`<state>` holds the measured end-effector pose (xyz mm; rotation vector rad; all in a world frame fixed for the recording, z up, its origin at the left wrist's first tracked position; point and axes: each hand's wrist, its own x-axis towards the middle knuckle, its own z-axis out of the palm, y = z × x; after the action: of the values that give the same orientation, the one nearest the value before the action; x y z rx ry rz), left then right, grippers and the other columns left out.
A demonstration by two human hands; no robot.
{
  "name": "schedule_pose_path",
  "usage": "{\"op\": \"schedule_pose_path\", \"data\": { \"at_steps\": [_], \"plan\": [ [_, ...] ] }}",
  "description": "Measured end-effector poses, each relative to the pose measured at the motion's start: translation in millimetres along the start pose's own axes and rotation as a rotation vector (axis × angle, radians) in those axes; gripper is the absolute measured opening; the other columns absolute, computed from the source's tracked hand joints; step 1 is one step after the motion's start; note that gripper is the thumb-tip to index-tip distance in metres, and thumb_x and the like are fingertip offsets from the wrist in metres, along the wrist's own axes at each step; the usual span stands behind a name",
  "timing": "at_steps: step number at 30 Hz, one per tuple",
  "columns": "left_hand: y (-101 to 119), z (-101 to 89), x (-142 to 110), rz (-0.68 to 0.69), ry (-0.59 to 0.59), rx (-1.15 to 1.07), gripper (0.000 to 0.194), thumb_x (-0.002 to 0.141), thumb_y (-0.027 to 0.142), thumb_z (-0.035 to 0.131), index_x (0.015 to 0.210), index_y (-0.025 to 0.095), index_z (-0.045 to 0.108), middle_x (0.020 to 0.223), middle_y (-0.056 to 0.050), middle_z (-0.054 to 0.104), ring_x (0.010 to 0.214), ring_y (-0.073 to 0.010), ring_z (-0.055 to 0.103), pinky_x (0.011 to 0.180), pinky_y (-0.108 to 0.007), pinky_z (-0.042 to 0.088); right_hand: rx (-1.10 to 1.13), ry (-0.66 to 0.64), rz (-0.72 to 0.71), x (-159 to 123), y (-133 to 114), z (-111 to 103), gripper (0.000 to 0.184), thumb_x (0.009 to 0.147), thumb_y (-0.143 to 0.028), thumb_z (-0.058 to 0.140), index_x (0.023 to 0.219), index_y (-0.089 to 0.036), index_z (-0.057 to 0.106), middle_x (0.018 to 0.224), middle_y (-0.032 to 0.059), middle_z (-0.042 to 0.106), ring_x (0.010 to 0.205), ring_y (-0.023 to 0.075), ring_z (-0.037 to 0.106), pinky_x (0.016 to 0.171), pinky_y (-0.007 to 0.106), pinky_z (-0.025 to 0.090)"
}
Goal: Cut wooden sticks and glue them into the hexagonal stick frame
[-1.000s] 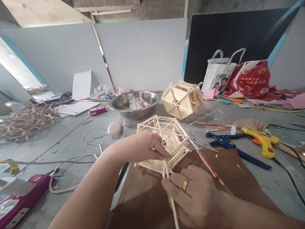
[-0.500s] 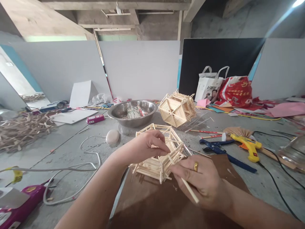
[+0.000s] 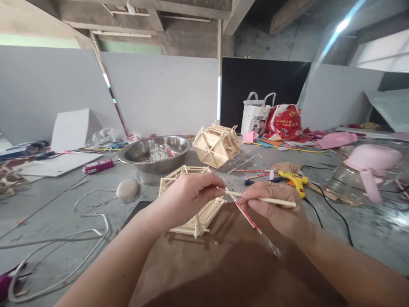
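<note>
A hexagonal frame of pale wooden sticks rests on brown paper in front of me. My left hand is closed around its near right side, fingers curled over the top. My right hand pinches a single pale stick, held nearly level with its tip meeting the frame beside my left fingers. A gold ring shows on that hand. A red-and-white wrapped stick lies on the paper under my right hand.
A second, finished stick hexagon stands behind, beside a steel bowl. A yellow glue gun with black cord, a glass jar with pink lid, bags, coloured paper, a white stone and grey cable lie around.
My right hand has swung the stick from pointing downward to nearly level, its tip at the frame. The view has turned right, bringing the glass jar in; my left hand keeps its hold.
</note>
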<state>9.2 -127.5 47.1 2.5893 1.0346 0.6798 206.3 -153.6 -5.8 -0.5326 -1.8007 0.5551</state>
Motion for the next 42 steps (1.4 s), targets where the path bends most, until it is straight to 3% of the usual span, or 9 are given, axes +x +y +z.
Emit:
{"op": "schedule_pose_path", "data": {
  "at_steps": [5, 9, 13, 20, 26, 32, 36, 39, 42],
  "plan": [
    [28, 17.8, 1, 0.008, -0.007, 0.087, 0.022, 0.082, 0.027, 0.039, 0.070, 0.019, 0.055, 0.060, 0.003, 0.053, 0.055, -0.0078, 0.046, 0.053, -0.019, 0.033, -0.012, -0.013, 0.159, -13, 14, -38, 0.032, 0.078, -0.031, 0.051, 0.109, -0.024, 0.051, 0.091, 0.0034, 0.062, 0.071, 0.0148, 0.060, 0.061, 0.031, 0.049],
    [38, 50.2, -19, -0.116, -0.145, -0.088, 0.024, 0.082, 0.025, 0.035, 0.066, 0.018, 0.052, 0.056, 0.004, 0.050, 0.051, -0.0068, 0.041, 0.047, -0.017, 0.029, -0.799, -0.125, 0.495, -28, 55, -79, 0.039, 0.079, -0.038, 0.043, 0.114, -0.020, 0.048, 0.108, 0.0077, 0.057, 0.093, 0.0183, 0.055, 0.079, 0.032, 0.043],
    [20, 84.9, -32, -0.248, -0.281, -0.063, 0.025, 0.080, 0.020, 0.033, 0.064, 0.017, 0.052, 0.060, 0.002, 0.053, 0.056, -0.0093, 0.045, 0.051, -0.019, 0.031, -1.136, -0.340, 0.793, -48, 97, -104, 0.025, 0.072, -0.025, 0.049, 0.089, -0.012, 0.062, 0.096, 0.0159, 0.061, 0.093, 0.0293, 0.055, 0.074, 0.038, 0.041],
    [-22, 108.3, -28, -0.379, -0.202, 0.166, 0.024, 0.080, 0.023, 0.034, 0.069, 0.018, 0.055, 0.065, -0.003, 0.059, 0.060, -0.0151, 0.053, 0.052, -0.023, 0.031, -1.121, -0.354, 0.847, -54, 118, -99, 0.018, 0.062, -0.014, 0.049, 0.075, -0.014, 0.061, 0.089, 0.0142, 0.063, 0.087, 0.0284, 0.056, 0.068, 0.034, 0.039],
    [-31, 115.0, -15, -0.429, -0.118, 0.126, 0.021, 0.078, 0.024, 0.037, 0.066, 0.019, 0.054, 0.064, -0.003, 0.060, 0.063, -0.0172, 0.054, 0.054, -0.025, 0.032, -0.989, -0.076, 0.835, -44, 116, -100, 0.010, 0.063, -0.018, 0.049, 0.070, -0.015, 0.055, 0.081, 0.0114, 0.060, 0.081, 0.0257, 0.054, 0.065, 0.032, 0.034],
    [-14, 112.3, -15, -0.407, 0.003, -0.334, 0.023, 0.079, 0.029, 0.038, 0.063, 0.018, 0.051, 0.056, 0.001, 0.054, 0.051, -0.0115, 0.048, 0.049, -0.022, 0.034, -0.533, 0.255, 0.789, -29, 88, -109, 0.013, 0.069, -0.033, 0.046, 0.069, -0.020, 0.045, 0.053, -0.0035, 0.039, 0.049, 0.0133, 0.041, 0.047, 0.025, 0.026],
    [-1, 104.6, -16, -0.311, 0.203, -0.554, 0.025, 0.080, 0.033, 0.040, 0.066, 0.017, 0.053, 0.087, -0.007, 0.060, 0.084, -0.0175, 0.054, 0.058, -0.024, 0.041, -0.041, 0.244, 0.748, -22, 70, -93, 0.024, 0.073, -0.042, 0.040, 0.062, -0.021, 0.034, 0.052, -0.0071, 0.030, 0.038, 0.0069, 0.028, 0.039, 0.022, 0.024],
    [1, 100.9, -17, -0.292, 0.256, -0.632, 0.027, 0.080, 0.033, 0.041, 0.061, 0.018, 0.051, 0.089, -0.010, 0.060, 0.118, -0.0233, 0.031, 0.060, -0.022, 0.042, 0.249, 0.157, 0.756, -27, 66, -67, 0.028, 0.072, -0.041, 0.043, 0.057, -0.020, 0.032, 0.051, -0.0073, 0.030, 0.037, 0.0054, 0.028, 0.038, 0.021, 0.025],
    [-4, 103.5, -20, -0.360, 0.193, -0.719, 0.023, 0.079, 0.034, 0.044, 0.065, 0.017, 0.051, 0.088, -0.010, 0.061, 0.106, -0.0236, 0.045, 0.058, -0.023, 0.044, 0.464, 0.076, 0.770, -37, 68, -40, 0.030, 0.070, -0.040, 0.048, 0.055, -0.019, 0.032, 0.050, -0.0073, 0.030, 0.036, 0.0051, 0.030, 0.038, 0.021, 0.027]
  ]
}}
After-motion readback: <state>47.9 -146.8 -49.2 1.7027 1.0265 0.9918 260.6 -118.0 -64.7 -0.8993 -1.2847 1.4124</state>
